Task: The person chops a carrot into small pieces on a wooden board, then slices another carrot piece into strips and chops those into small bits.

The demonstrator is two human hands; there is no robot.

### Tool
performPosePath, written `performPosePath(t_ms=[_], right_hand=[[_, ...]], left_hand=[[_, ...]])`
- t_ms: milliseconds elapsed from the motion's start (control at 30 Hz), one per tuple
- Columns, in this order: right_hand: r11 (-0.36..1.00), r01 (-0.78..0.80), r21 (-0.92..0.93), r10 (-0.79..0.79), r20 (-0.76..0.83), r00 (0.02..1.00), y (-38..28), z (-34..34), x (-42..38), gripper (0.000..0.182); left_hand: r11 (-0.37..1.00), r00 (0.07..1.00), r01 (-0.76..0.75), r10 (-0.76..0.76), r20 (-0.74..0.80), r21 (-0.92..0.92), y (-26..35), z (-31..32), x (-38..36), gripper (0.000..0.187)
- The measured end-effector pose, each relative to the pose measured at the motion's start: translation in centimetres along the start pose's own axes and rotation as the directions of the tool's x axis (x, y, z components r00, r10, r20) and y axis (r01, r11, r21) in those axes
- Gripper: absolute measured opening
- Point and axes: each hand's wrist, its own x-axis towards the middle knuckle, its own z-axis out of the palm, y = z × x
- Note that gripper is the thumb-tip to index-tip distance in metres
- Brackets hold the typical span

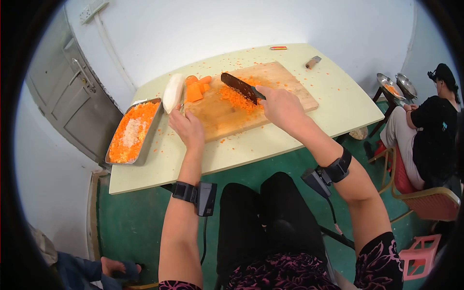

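Observation:
My right hand [282, 107] is wrapped round the black handle of a knife [238, 88], whose dark blade lies over chopped carrot [244, 100] on the wooden cutting board [220, 116]. At the board's left edge is my left hand [187, 126], fingers bent beside the lower end of a peeled white radish [173, 94]; whether it grips anything is not clear. Orange carrot pieces [195, 91] sit near the board's upper left. A metal tray [155, 121] holding chopped carrot and a pale chopped heap stands left of my left hand.
On the pale table [232, 162] lie a wooden-handled tool [313, 62] and a small red packet [278, 48], with carrot bits scattered around. A seated person [430, 125] is at the right, near metal bowls [387, 85] and a pink stool [421, 256]. Another person's legs [87, 270] show lower left.

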Motion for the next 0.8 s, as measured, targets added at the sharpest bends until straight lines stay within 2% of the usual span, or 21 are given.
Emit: performPosePath(t_ms=[167, 267, 367, 467, 567, 667, 800], right_hand=[[0.996, -0.031, 0.085, 0.035, -0.044, 0.998, -0.7, -1.4, 0.0, 0.035], [0.999, 0.031, -0.018, -0.032, -0.019, 0.999, 0.1, 0.2, 0.1, 0.036], [0.997, -0.034, 0.063, 0.034, -0.011, 0.999, -0.5, -1.2, 0.3, 0.036], [0.999, 0.013, 0.033, -0.013, -0.013, 1.0, 0.1, 0.3, 0.0, 0.035], [1.0, -0.013, 0.015, 0.013, 0.041, 0.999, -0.4, -0.7, -0.1, 0.035], [0.994, -0.007, 0.11, 0.017, -0.089, 0.996, -0.5, -0.8, -0.4, 0.035], [1.0, -0.02, 0.016, 0.02, -0.002, 1.0, -0.4, -0.2, -0.5, 0.035]], left_hand=[[1.0, 1.0, -0.002, 0.002, -0.015, -0.02, -0.2, 0.1, -0.1, 0.032], [1.0, 1.0, -0.003, 0.003, -0.011, -0.026, 0.0, 0.0, -0.1, 0.032], [1.0, 1.0, 0.017, -0.017, 0.012, 0.001, -0.6, 0.1, 0.1, 0.033], [0.999, 1.0, 0.017, -0.018, -0.011, -0.043, 0.1, 0.0, -0.1, 0.032], [1.0, 1.0, 0.018, -0.018, -0.008, 0.021, -0.2, 0.2, 0.1, 0.032], [1.0, 1.0, 0.016, -0.016, -0.006, 0.026, -0.6, 0.3, 0.2, 0.031], [1.0, 1.0, 0.004, -0.004, -0.005, 0.021, -0.5, 0.3, 0.1, 0.03]])
